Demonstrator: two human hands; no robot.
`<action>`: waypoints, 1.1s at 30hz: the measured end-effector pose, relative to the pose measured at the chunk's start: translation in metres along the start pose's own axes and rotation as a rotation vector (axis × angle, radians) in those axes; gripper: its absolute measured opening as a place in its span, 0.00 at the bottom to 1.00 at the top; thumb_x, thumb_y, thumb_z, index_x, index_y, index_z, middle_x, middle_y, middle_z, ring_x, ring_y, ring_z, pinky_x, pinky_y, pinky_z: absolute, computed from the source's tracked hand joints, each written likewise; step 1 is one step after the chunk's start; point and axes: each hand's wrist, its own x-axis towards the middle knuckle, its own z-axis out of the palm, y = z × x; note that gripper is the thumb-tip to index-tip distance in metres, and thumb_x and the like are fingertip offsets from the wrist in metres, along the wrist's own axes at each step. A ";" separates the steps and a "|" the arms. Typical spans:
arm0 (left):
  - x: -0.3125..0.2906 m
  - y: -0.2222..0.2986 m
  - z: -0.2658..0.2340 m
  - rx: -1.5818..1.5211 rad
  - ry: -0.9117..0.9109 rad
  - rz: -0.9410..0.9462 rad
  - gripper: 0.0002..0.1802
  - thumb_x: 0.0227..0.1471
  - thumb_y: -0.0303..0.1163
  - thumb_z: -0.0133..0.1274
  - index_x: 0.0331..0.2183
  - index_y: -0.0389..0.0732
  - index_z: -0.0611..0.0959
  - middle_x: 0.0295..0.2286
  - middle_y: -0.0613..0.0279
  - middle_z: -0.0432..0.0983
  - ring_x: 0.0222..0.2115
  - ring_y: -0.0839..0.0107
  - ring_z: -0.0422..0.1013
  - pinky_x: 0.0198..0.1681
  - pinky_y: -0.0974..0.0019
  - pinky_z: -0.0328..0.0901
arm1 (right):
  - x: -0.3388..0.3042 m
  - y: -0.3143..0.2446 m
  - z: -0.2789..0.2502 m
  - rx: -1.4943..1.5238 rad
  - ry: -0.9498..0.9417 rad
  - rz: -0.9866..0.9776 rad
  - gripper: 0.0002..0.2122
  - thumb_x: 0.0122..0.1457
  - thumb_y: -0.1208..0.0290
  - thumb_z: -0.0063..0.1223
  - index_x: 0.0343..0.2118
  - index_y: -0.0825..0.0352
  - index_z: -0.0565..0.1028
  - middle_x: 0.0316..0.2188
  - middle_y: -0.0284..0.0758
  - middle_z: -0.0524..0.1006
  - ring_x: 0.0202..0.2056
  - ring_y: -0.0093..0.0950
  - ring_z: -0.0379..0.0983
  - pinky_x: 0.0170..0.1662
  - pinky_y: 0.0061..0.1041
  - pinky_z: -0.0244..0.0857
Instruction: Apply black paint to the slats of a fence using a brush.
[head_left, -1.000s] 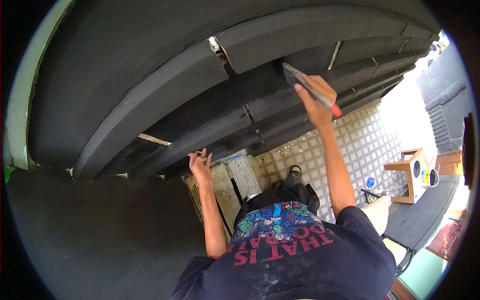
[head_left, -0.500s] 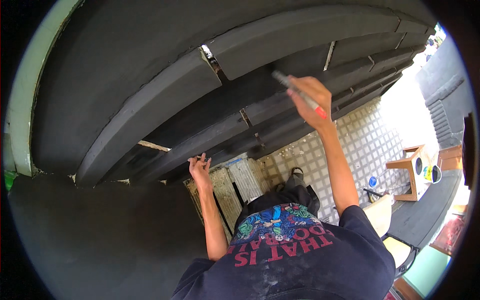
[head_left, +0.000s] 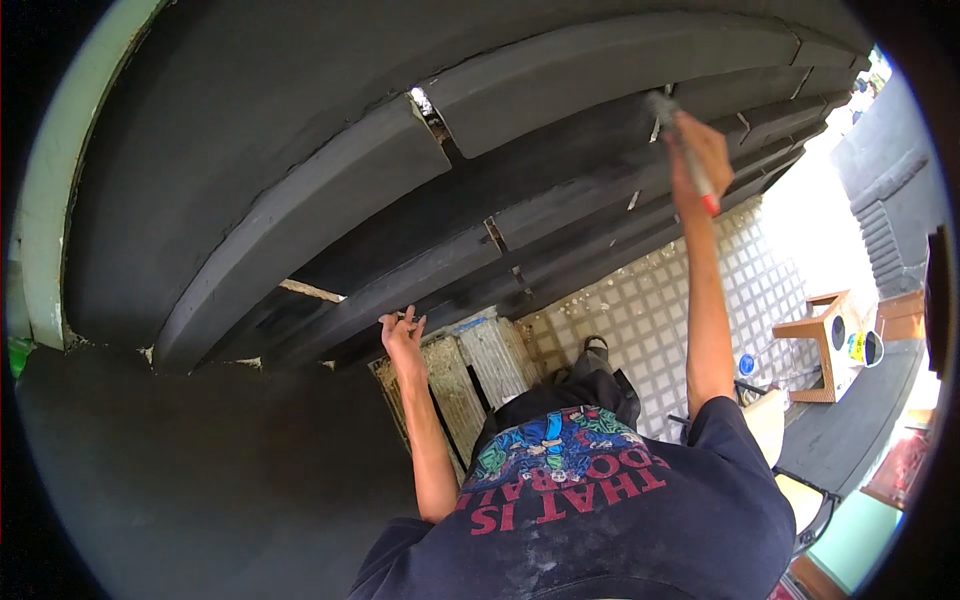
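My right hand [head_left: 703, 160] is raised at the upper right, fingers closed round a slim paintbrush [head_left: 710, 203] with a greyish handle and red end. The brush's grey tip is smeared by motion and lies at a narrow slot in the dark curved ledges [head_left: 610, 58]. Whether the tip touches the surface I cannot tell. Lower and to the left, my left hand [head_left: 402, 338] has its fingers spread and half bent at the lowest ledge's edge. No object shows in it.
Below my left hand stand pale ribbed blocks [head_left: 490, 352]. A dark flat panel [head_left: 220, 450] fills the lower left. On the right, a wooden stool [head_left: 822, 340] and a white bucket [head_left: 866, 348] stand by the patterned tile floor [head_left: 650, 310]. Light gaps show between ledge segments.
My right hand has carried the paintbrush rightward and slightly up along the ledges, from below the upper ledge to the slot. My left hand has stayed almost in place.
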 end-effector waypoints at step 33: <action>-0.008 0.004 0.013 0.004 0.030 0.026 0.05 0.55 0.29 0.45 0.29 0.44 0.66 0.43 0.61 0.67 0.63 0.47 0.62 0.65 0.37 0.60 | -0.053 0.002 0.015 0.276 0.302 0.783 0.09 0.58 0.77 0.64 0.40 0.74 0.83 0.35 0.40 0.84 0.35 0.30 0.80 0.42 0.30 0.72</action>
